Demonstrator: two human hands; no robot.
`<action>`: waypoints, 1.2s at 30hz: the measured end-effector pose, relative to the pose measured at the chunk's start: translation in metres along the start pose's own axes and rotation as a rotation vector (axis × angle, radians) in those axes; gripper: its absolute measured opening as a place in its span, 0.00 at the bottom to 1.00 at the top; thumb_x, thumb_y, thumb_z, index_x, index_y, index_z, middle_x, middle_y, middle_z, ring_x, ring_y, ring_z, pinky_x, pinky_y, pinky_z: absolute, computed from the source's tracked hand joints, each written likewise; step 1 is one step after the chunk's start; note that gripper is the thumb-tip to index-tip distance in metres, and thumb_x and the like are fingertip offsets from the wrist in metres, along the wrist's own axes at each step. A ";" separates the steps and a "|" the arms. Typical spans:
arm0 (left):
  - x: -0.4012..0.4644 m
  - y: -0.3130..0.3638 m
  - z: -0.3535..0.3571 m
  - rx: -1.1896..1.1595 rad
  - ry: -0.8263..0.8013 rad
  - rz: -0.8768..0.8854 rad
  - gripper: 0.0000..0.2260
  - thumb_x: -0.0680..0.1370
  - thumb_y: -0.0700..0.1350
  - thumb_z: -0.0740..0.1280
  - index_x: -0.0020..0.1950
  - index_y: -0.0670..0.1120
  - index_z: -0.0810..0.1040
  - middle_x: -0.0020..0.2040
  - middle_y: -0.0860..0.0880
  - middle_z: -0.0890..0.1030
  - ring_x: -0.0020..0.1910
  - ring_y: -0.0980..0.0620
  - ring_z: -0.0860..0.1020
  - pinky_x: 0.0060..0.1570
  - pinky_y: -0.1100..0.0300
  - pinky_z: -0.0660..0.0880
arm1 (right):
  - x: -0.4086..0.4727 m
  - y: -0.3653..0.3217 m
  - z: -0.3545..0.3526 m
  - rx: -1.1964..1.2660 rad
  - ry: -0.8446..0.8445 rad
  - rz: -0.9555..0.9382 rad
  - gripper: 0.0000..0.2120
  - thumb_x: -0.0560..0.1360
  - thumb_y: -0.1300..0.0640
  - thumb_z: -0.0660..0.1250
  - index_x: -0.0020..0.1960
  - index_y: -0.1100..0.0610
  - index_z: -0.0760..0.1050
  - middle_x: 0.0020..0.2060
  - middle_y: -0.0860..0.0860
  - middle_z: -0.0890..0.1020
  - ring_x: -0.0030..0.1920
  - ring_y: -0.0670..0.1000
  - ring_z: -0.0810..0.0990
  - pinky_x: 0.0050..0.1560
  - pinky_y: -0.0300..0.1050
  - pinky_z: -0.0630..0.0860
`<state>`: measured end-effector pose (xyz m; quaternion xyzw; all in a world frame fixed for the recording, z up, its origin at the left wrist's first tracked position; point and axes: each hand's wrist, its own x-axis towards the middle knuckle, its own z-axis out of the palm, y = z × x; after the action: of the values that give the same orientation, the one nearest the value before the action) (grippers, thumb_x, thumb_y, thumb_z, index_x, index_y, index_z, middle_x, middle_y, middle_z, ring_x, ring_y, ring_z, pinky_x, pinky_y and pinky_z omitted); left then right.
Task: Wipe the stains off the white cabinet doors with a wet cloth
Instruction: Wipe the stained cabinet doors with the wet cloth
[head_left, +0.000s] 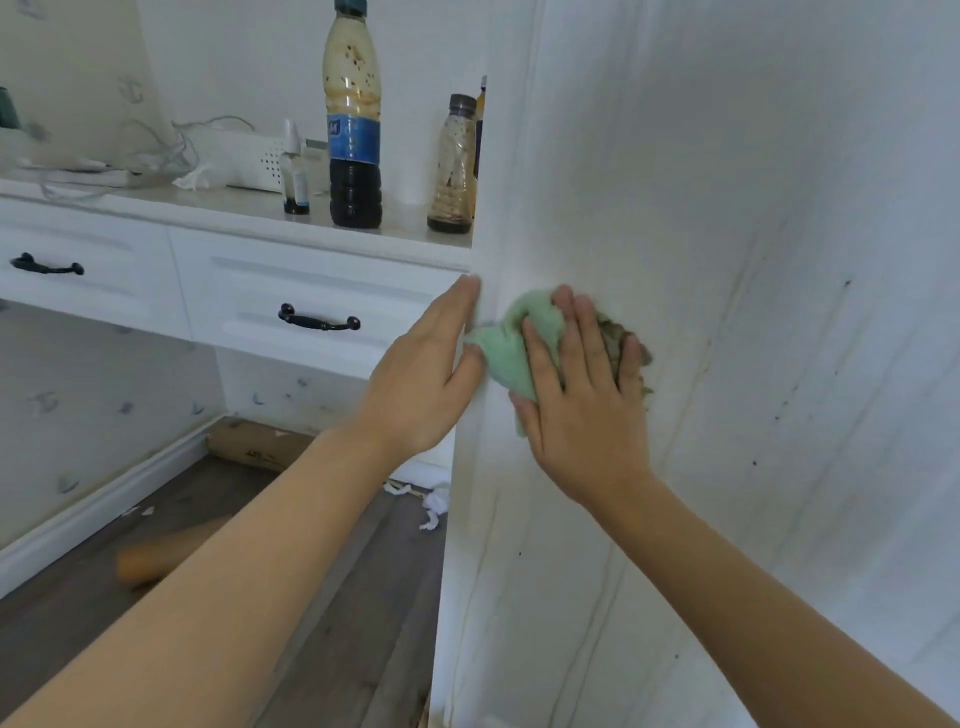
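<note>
Pressing a Green Cloth to a Stained White Cabinet Door

Pressing flat against the white cabinet door (701, 260), the right hand (582, 400) lay with straight, slightly spread fingers over a crumpled mint-green cloth (511, 340). The cloth looked soft and terry-like, bunched into uneven folds, with a dirty brown patch showing at its far edge beside the fingers. It sat on the door's left portion, just beside the corner edge. The left hand (421, 379) rested open with fingers together and extended along that corner edge, holding nothing, its thumb touching the cloth's near tip.

The door surface was painted white with shallow vertical mouldings, marked by faint grey streaks and small dark specks (847, 283) scattered toward the right.

To the left ran a white desk counter (234, 208) with two panelled drawers, each with a curved dark metal handle (318, 319). On the counter stood a tall plastic bottle (354, 130) with a blue label, dark liquid at the bottom and grimy, spotted walls above, a smaller dented bottle (453, 171) just as stained, and a slim little bottle (295, 171). A white perforated basket (249, 158) and tangled pale cables lay behind. Below, grey wood-grain flooring (322, 597) held a cardboard box (257, 444), scraps of crumpled white tissue (434, 506) and a blurred orange cylinder (156, 558).
</note>
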<state>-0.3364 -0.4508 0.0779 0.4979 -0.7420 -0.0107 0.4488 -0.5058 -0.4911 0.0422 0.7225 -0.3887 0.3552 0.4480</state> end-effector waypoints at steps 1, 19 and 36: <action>-0.005 -0.004 0.005 -0.001 -0.042 -0.011 0.27 0.77 0.47 0.52 0.76 0.50 0.50 0.76 0.54 0.53 0.74 0.60 0.52 0.67 0.70 0.49 | -0.018 -0.008 0.006 -0.009 -0.042 -0.018 0.29 0.80 0.47 0.52 0.76 0.57 0.49 0.75 0.57 0.51 0.75 0.58 0.52 0.72 0.59 0.44; -0.133 -0.072 0.112 -0.056 -0.117 -0.137 0.30 0.74 0.43 0.52 0.69 0.65 0.42 0.76 0.58 0.49 0.73 0.65 0.47 0.69 0.72 0.47 | -0.253 -0.088 0.090 -0.019 -0.405 -0.403 0.58 0.61 0.52 0.75 0.76 0.59 0.37 0.76 0.53 0.38 0.76 0.52 0.37 0.73 0.54 0.32; -0.170 -0.086 0.112 0.048 -0.153 -0.336 0.25 0.79 0.38 0.54 0.75 0.48 0.56 0.75 0.49 0.60 0.72 0.50 0.60 0.71 0.58 0.56 | -0.106 -0.056 0.048 0.062 0.066 0.045 0.27 0.80 0.49 0.56 0.76 0.57 0.57 0.74 0.59 0.60 0.74 0.57 0.57 0.71 0.59 0.46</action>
<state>-0.3326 -0.4150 -0.1403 0.6229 -0.6805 -0.1057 0.3711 -0.4960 -0.4928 -0.0866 0.7151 -0.3787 0.4006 0.4298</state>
